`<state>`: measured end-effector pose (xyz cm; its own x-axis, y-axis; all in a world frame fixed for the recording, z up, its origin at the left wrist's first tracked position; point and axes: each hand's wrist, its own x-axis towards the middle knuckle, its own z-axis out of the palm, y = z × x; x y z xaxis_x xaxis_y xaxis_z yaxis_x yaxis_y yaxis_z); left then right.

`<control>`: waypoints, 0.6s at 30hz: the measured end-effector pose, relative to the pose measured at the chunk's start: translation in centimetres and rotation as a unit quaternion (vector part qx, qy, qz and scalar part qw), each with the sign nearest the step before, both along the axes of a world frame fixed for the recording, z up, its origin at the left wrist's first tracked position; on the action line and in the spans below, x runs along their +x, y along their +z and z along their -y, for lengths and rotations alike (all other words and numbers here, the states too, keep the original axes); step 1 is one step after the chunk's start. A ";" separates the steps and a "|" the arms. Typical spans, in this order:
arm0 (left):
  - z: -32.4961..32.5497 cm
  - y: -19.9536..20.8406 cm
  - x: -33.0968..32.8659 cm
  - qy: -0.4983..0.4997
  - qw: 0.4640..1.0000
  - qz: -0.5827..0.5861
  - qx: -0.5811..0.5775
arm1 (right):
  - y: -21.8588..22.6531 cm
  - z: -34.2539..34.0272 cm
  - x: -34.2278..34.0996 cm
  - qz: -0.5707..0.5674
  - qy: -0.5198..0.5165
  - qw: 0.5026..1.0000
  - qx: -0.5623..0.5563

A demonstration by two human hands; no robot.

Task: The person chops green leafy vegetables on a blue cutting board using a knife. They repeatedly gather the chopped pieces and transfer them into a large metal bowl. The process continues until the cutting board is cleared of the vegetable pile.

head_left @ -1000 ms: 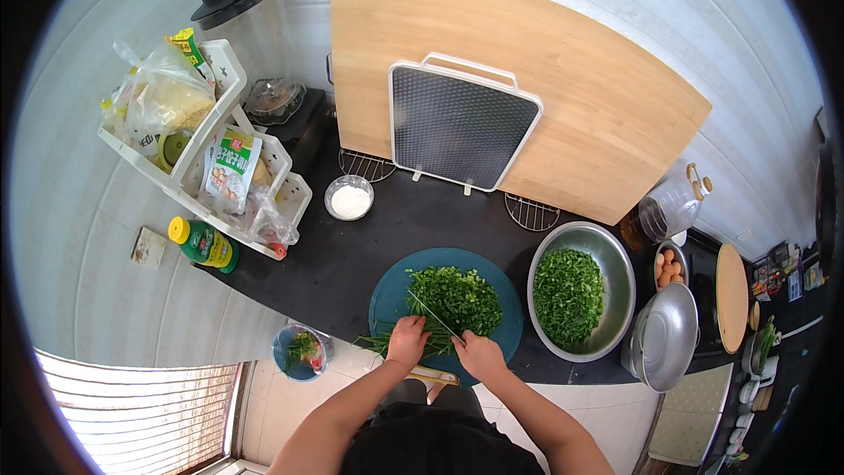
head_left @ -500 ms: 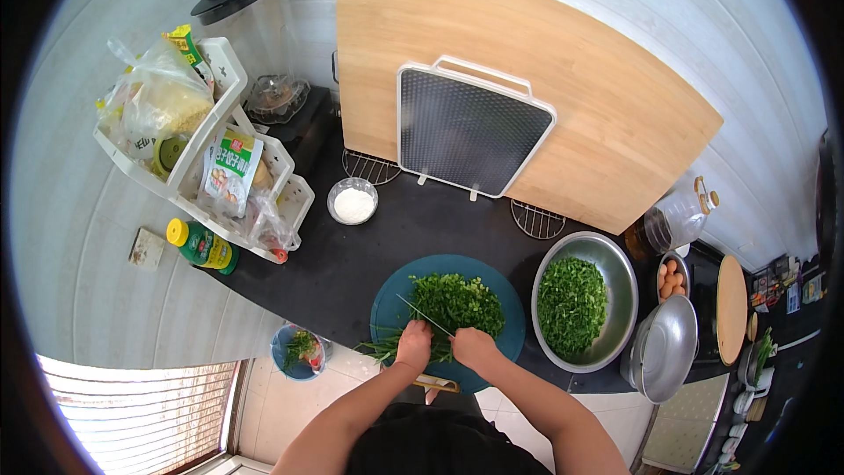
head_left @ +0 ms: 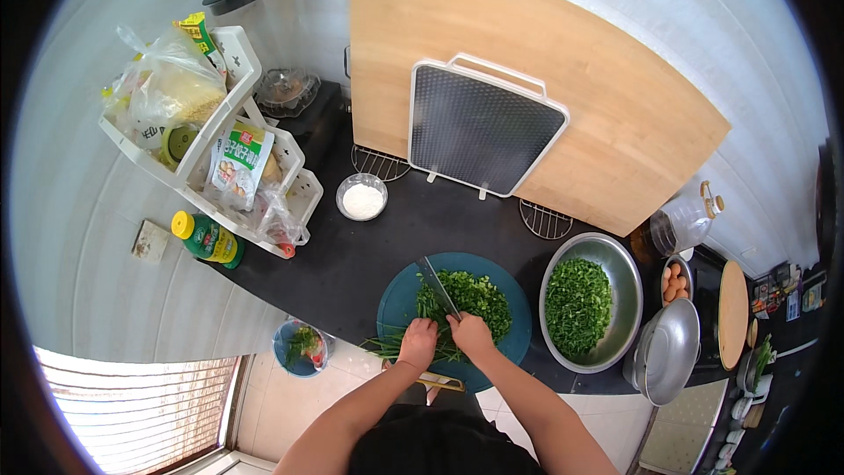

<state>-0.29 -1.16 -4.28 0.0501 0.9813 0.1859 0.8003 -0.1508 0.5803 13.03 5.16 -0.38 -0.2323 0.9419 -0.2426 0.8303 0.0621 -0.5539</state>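
Note:
On a round teal cutting board (head_left: 396, 296) at the counter's near edge lies a pile of chopped green chives (head_left: 479, 296). My right hand (head_left: 471, 334) is closed round the handle of a kitchen knife (head_left: 439, 286). The blade points away from me and slightly left, along the left side of the pile. Just left of it, my left hand (head_left: 419, 339) has its fingers curled over a bunch of long uncut chives (head_left: 384, 347), whose ends stick out to the left past the board's rim. My fingertips are partly hidden in the greens.
Right of the board stands a steel bowl (head_left: 629, 299) of chopped greens; beyond it are stacked metal bowls (head_left: 670, 347) and eggs (head_left: 674, 283). A glass bowl of white powder (head_left: 362, 200), a white rack (head_left: 251, 119) and a green bottle (head_left: 211, 240) are left. A wooden board (head_left: 615, 123) leans behind.
The knife has swung from lying slanted leftward in front of my left fingers to pointing away over the board. The whole view has shifted slightly; my left hand stays on the chives.

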 end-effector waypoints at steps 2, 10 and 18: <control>0.3 1.6 -0.4 -0.003 1.000 0.012 -0.023 | 1.1 0.4 1.1 -0.007 -0.011 1.000 -0.004; -1.3 2.2 -1.9 0.019 0.997 0.080 -0.005 | 6.5 2.1 5.1 -0.031 -0.093 0.995 -0.024; -1.7 6.1 -2.6 -0.062 0.989 -0.059 -0.118 | 6.4 5.1 8.1 -0.011 -0.128 0.991 -0.039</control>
